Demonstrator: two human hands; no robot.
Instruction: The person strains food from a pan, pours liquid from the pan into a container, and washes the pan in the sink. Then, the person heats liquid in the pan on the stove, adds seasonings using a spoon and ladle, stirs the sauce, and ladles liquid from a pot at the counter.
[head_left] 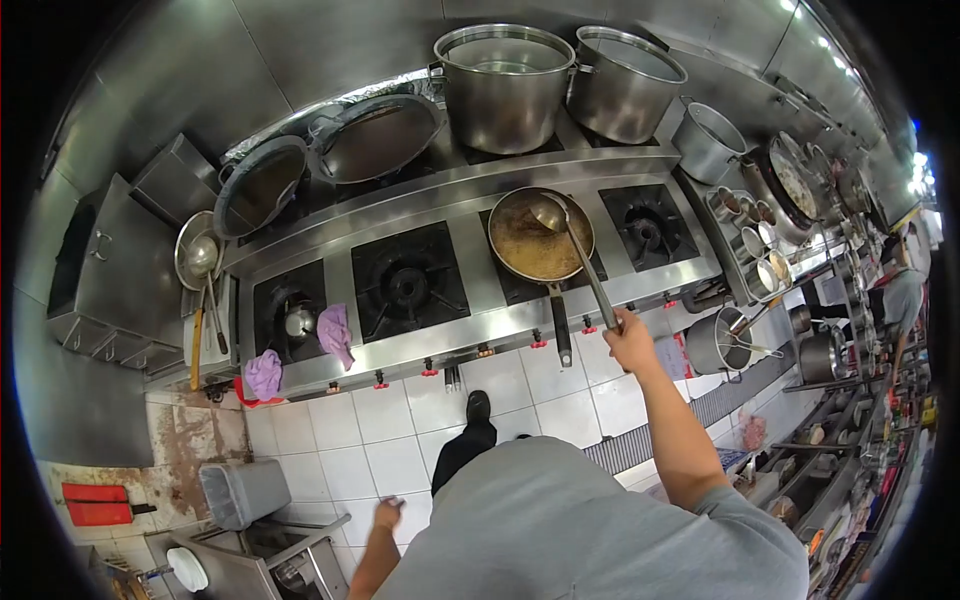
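My right hand [632, 343] is closed around the long handle of a metal ladle [590, 272]. The ladle's bowl rests in a frying pan [530, 250] that holds brownish-yellow liquid. This pan sits on a burner of the steel stove, its dark handle [561, 325] pointing toward me and untouched. Low at my side, away from the stove, hangs my left hand [388, 512]; its fingers look curled, and whether anything is in them is too small to tell.
Two large steel pots [505, 95] and two dark-rimmed pans [375, 140] stand along the back. Purple cloths [335, 335] lie on the stove's left front. Containers [760, 275] and a pot [718, 342] stand at the right. A grey bin [243, 493] is at lower left. Another person [903, 298] is at far right.
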